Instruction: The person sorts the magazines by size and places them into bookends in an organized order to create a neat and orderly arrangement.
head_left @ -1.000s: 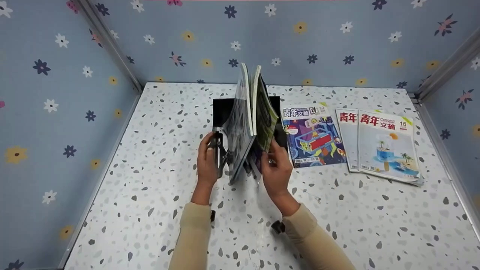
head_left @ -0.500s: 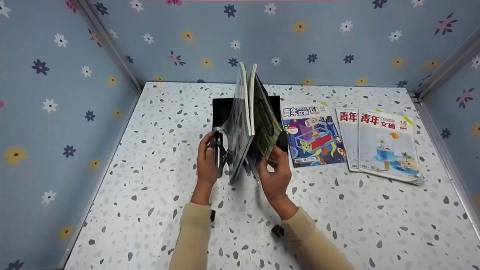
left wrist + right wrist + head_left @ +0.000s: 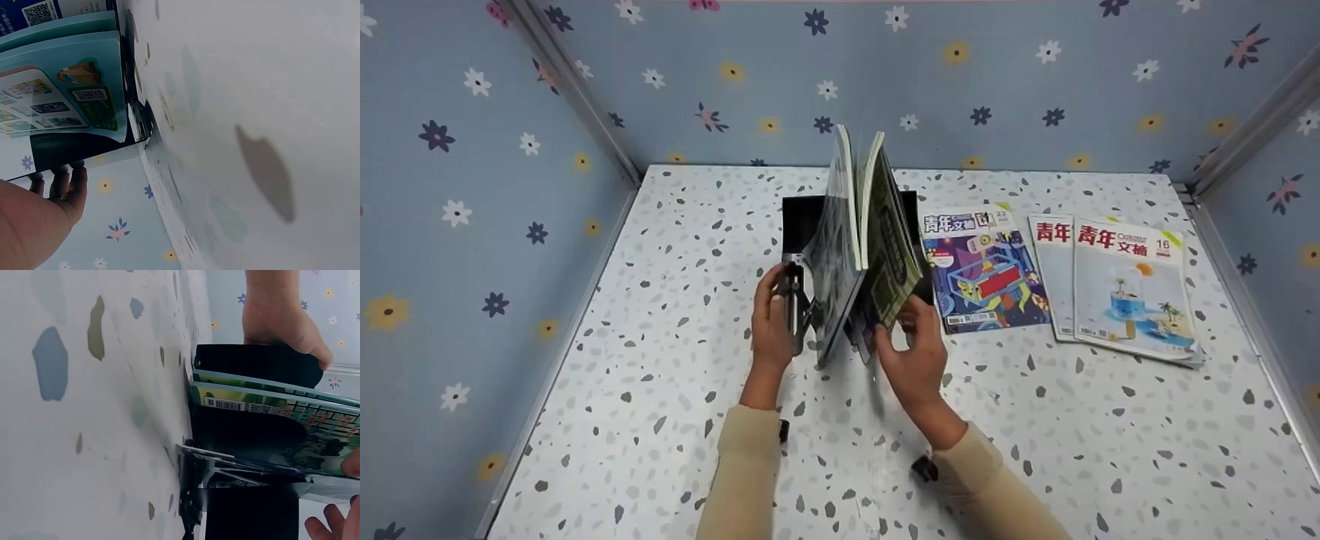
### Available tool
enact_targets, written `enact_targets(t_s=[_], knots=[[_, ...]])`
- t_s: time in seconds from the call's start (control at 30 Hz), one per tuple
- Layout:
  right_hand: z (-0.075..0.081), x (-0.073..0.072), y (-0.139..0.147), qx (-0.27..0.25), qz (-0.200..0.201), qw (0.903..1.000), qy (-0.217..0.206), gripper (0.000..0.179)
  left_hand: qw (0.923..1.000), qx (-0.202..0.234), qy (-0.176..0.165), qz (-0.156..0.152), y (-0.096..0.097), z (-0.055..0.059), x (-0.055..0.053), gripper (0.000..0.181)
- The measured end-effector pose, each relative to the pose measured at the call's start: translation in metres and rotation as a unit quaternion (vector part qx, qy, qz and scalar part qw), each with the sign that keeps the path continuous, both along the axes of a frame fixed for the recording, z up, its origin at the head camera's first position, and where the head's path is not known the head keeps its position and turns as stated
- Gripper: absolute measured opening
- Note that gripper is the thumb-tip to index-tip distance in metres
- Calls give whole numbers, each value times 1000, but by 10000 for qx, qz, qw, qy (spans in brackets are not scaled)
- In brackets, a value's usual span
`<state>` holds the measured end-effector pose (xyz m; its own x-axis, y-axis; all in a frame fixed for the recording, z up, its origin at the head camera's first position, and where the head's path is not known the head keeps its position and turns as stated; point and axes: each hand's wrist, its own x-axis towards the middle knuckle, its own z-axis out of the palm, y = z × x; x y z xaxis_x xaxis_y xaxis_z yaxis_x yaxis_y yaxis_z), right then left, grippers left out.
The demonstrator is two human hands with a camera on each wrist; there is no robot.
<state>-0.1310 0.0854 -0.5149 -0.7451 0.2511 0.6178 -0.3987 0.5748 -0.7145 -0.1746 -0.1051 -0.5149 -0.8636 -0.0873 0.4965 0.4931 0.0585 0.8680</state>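
Note:
A black book rack point(image 3: 801, 219) stands on the table and holds magazines upright between its panels. My left hand point(image 3: 772, 326) grips the rack's left end panel, its fingers on the outer side in the left wrist view. Pale-covered magazines point(image 3: 840, 225) stand in the left part of the rack. To their right leans a green magazine point(image 3: 891, 255), spread away from them at the near edge. My right hand point(image 3: 916, 351) pinches its lower near corner between thumb and fingers. In the right wrist view, only the right fingertips point(image 3: 332, 523) show, and other rack panels are partly hidden.
Right of the rack lies a purple magazine point(image 3: 990, 281). Farther right are overlapping white magazines point(image 3: 1136, 292), the top one with an island picture. Flower-patterned walls point(image 3: 945, 90) enclose the speckled table point(image 3: 675, 360) at the back and sides.
The green magazine first swung toward the pale ones, then spread away again. My right hand shifted slightly with it and now sits a little nearer me. The left hand stayed on the rack.

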Motion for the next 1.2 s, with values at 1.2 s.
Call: enact_targets(t_s=[1.2], knots=[[11, -46, 126, 2608, 1050, 9558, -857, 70, 9999, -10, 68, 77, -3, -4, -1, 44]])
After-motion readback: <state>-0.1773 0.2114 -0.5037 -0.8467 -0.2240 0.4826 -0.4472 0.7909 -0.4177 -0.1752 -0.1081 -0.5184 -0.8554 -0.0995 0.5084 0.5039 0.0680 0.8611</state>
